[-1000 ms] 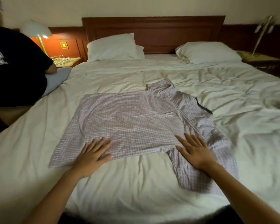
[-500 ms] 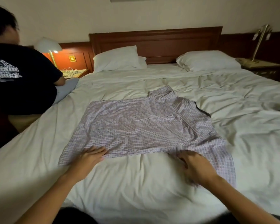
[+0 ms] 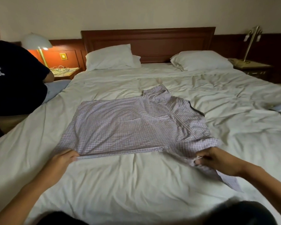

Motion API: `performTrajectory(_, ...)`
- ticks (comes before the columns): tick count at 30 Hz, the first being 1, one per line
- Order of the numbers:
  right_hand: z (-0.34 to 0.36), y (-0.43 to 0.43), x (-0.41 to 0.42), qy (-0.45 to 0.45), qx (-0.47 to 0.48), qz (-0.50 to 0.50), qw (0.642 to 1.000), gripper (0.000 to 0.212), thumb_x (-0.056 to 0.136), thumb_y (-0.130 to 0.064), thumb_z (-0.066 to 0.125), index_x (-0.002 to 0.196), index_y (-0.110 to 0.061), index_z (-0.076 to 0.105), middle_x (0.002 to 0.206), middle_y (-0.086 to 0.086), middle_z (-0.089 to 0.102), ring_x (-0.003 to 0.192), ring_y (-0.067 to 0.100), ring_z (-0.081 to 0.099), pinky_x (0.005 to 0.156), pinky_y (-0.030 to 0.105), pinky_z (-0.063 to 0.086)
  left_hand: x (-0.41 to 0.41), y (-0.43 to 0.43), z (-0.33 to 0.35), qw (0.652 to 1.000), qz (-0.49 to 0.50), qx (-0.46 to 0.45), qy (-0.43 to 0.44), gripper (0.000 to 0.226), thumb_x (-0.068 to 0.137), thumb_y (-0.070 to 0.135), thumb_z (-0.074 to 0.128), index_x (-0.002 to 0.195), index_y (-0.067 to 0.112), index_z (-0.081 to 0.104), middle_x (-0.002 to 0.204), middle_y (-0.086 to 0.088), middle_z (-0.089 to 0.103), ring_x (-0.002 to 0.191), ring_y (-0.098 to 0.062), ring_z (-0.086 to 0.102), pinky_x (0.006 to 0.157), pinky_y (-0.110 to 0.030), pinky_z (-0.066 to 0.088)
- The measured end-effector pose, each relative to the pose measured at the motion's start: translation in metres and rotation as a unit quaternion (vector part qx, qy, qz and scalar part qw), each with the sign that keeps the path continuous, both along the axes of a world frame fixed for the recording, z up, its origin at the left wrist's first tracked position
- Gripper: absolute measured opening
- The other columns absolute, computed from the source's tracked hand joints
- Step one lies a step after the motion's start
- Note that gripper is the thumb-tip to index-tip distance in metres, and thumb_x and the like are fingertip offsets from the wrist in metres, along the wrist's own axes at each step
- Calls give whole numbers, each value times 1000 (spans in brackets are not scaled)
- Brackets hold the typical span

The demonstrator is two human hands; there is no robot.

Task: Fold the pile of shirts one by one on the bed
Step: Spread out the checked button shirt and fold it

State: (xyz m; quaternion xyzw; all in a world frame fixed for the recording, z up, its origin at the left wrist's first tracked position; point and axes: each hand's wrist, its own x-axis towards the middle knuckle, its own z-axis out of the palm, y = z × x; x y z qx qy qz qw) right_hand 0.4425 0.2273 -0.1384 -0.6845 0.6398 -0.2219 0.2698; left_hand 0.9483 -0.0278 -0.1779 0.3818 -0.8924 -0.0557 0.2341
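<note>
A lilac-and-white fine-checked cotton shirt (image 3: pixel 133 125) lies spread flat across the middle of the wide bed with rumpled white sheets (image 3: pixel 136 192), its collar towards the headboard side and one sleeve trailing off the near right corner. The left hand (image 3: pixel 63 159) grips the near left corner of the hem, its fingers (image 3: pixel 73 155) curled over the edge with the cloth pinched under them. The right hand (image 3: pixel 217 161) has its fingers (image 3: pixel 199 157) closed on the bunched cloth where the sleeve meets the body. The near edge is pulled straight between the two hands and is slightly raised off the sheet. This looks like the start of a lengthwise fold on this one shirt. The next move probably calls for both hands to lift together and carry that edge over the body, keeping it taut and bringing the loose sleeve in with it. No pile of shirts is plainly in view. A person in a black printed T-shirt (image 3: pixel 15 78) sits at the bed's left side.
</note>
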Motion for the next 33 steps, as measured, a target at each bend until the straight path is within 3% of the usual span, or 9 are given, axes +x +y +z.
performTrajectory(5,-4,-8,8,-1,35,36,999,32,92,-52,60,76,-25,69,86,-19,58,83,-2,55,79,20,44,3,1,-4,999,18,33,18,14,92,-4,62,90,9,66,85,3,62,81,-14,63,79,-30,45)
performTrajectory(9,-5,-9,9,-61,80,33,994,49,93,-68,49,102,-27,75,114,-8,67,111,9,61,101,31,42,8,6,-7,997,-1,74,16,11,90,14,65,81,19,65,79,6,58,76,0,56,75,-17,43)
performTrajectory(12,-15,-20,-1,-28,-19,-97,995,53,95,-72,39,106,-30,71,117,-12,68,114,6,59,103,40,42,6,-3,-4,992,49,113,40,29,97,18,64,68,14,62,72,0,59,70,-5,58,74,-27,44)
performTrajectory(14,-24,-29,-12,103,-77,-186,974,55,95,-69,30,133,-40,56,149,-12,46,142,12,36,117,42,29,-5,-6,0,990,73,113,38,24,95,12,66,70,12,67,75,0,60,74,-10,60,75,-32,41)
performTrajectory(16,-40,-32,-18,214,-1,-195,957,71,91,-70,18,155,-40,19,165,-10,9,153,13,0,124,41,7,-17,-3,-1,992,67,99,32,2,89,17,72,89,15,73,93,5,62,89,-10,60,81,-25,37)
performTrajectory(20,-72,-18,-5,282,36,-210,936,81,81,-83,-3,152,-43,-10,164,-6,-11,151,14,-14,121,38,-9,-13,3,-11,984,-2,173,-44,73,81,59,73,143,24,54,149,18,44,138,-4,37,116,-29,27)
performTrajectory(24,-70,-8,35,238,43,-193,951,86,68,-98,2,143,-60,-19,157,-14,-17,152,26,-13,120,48,-5,-14,18,-19,990,16,99,-97,105,76,92,26,149,18,42,155,9,39,147,-21,32,119,-48,26)
performTrajectory(29,-76,-23,99,316,-3,-154,936,88,86,-81,28,151,-45,-19,159,-1,-21,151,31,-17,120,50,-7,-22,33,-19,991,57,24,-118,88,93,75,9,137,19,61,145,0,54,136,-36,49,108,-56,35)
performTrajectory(33,-69,-17,95,324,-45,-152,933,64,97,-26,48,156,-28,26,162,4,27,148,26,28,119,39,28,-11,33,-25,994,37,-47,-91,34,99,14,52,130,10,66,134,-6,64,127,-37,57,107,-50,41)
